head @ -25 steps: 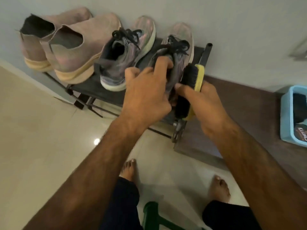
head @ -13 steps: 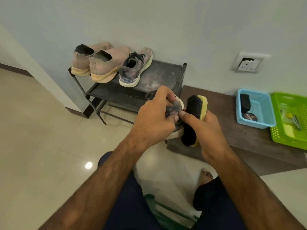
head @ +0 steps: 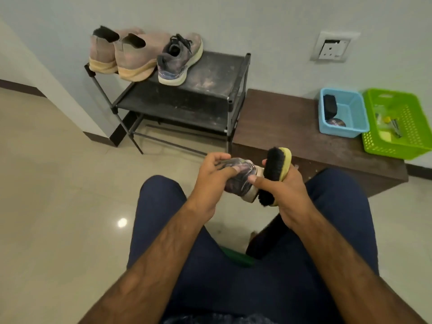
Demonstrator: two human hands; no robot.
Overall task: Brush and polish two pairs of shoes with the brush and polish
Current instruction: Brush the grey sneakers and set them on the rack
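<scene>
Above the knees [head: 163,192], the left hand [head: 214,183] curls round a gray sneaker [head: 240,183] and the right hand [head: 288,197] grips the brush [head: 272,176], bristles touching its sole. Farther back, a second sneaker [head: 180,59] and two tan boots [head: 126,54] sit on the black rack [head: 215,73], and the polish tin [head: 336,122] lies in a blue basket [head: 346,131].

Left of left grip [head: 211,183]: open floor [head: 58,183].
Right of right grip [head: 288,195]: leg [head: 339,206] close by.
Ahead: shoe rack [head: 236,99], worktop [head: 292,127] edge.
Below: floor gap between legs.
</scene>
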